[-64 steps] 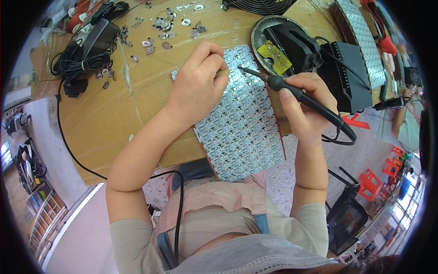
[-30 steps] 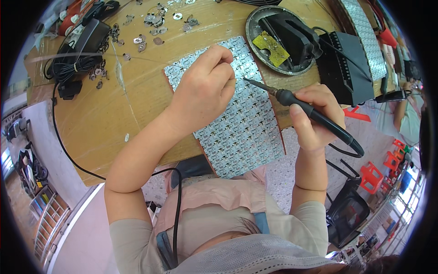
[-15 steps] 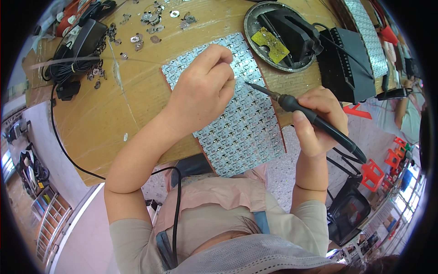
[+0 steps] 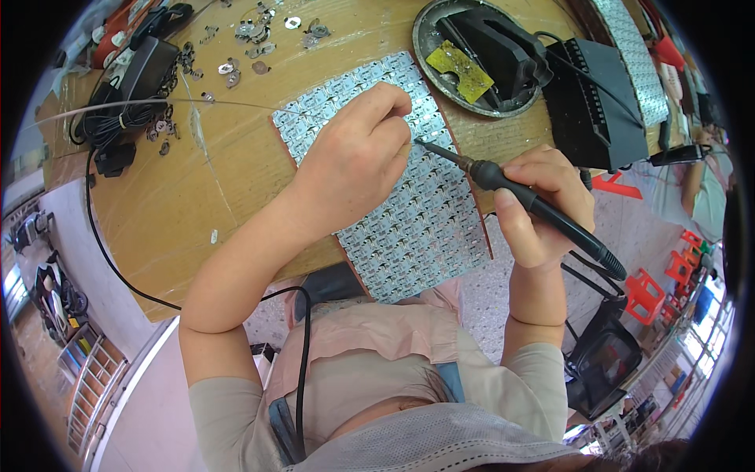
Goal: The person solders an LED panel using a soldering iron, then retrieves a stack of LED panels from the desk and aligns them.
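Note:
My right hand (image 4: 537,240) is closed around the black handle of a soldering iron (image 4: 491,175). The iron points left, and its tip is at the surface of a panel of small silvery circuit boards (image 4: 425,228), close to my left fingertips. Over the panel's upper part, my left hand (image 4: 354,161) is closed in a pinch. A thin solder wire (image 4: 228,102) runs in from the left to this hand; its end is hidden behind the fingers. The panel has reddish-brown edges and overhangs the near edge of the table.
A round metal dish (image 4: 425,75) holds a black stand and a yellow sponge (image 4: 460,71). Right of it sits a black box (image 4: 586,110) with a cable. Small metal parts (image 4: 252,31) lie scattered at the far left, near a black adapter (image 4: 145,71). A black cord (image 4: 307,354) crosses my lap.
The soldering iron's tip has shifted slightly left, closer to my left fingertips. My left hand has moved a little to the right over the panel, still pinched.

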Demonstrator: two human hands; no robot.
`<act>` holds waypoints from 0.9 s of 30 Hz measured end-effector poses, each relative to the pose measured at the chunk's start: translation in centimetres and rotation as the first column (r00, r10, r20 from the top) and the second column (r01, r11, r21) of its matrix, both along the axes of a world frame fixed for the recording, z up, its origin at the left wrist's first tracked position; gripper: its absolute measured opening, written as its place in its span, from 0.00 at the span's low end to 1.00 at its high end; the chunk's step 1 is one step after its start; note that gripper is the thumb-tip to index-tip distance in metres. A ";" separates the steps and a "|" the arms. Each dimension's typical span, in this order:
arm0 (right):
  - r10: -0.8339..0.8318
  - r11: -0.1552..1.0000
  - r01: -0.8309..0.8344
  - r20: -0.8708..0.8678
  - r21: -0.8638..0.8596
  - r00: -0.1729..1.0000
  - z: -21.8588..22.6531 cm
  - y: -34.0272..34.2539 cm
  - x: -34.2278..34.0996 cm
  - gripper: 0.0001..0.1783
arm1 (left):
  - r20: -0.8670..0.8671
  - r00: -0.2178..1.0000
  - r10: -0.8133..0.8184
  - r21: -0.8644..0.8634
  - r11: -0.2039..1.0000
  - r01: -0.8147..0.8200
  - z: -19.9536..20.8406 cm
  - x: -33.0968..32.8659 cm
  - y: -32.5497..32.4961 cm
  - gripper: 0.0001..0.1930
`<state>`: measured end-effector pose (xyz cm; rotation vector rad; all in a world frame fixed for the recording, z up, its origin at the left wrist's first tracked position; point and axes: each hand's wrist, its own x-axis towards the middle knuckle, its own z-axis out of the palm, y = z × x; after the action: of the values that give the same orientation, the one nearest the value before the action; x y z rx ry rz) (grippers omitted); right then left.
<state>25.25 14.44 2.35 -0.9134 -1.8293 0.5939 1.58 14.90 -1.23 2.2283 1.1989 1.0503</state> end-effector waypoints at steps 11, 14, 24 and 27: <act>-0.038 0.999 0.037 -0.095 -0.018 0.995 0.9 -2.6 1.9 0.12 | -0.257 0.921 -0.293 -0.143 0.954 0.264 3.8 -0.7 -6.8 0.04; -0.033 0.999 0.031 -0.097 -0.030 0.995 0.8 -3.0 2.0 0.12 | 0.103 0.930 -0.354 -0.400 0.841 0.364 4.0 0.4 -10.4 0.05; -0.108 0.993 0.101 -0.136 -0.052 0.985 -0.4 -4.0 2.6 0.10 | 0.195 0.981 0.015 -0.385 0.921 0.062 3.2 0.9 -8.7 0.03; -0.117 0.993 0.115 -0.090 -0.032 0.989 -0.4 -3.7 2.1 0.11 | 0.132 0.975 0.179 -0.335 0.934 -0.126 2.1 0.7 -5.9 0.03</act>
<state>27.39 10.73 1.99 -0.9870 -1.6778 0.5789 2.33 8.97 0.89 1.7889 1.3791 0.9860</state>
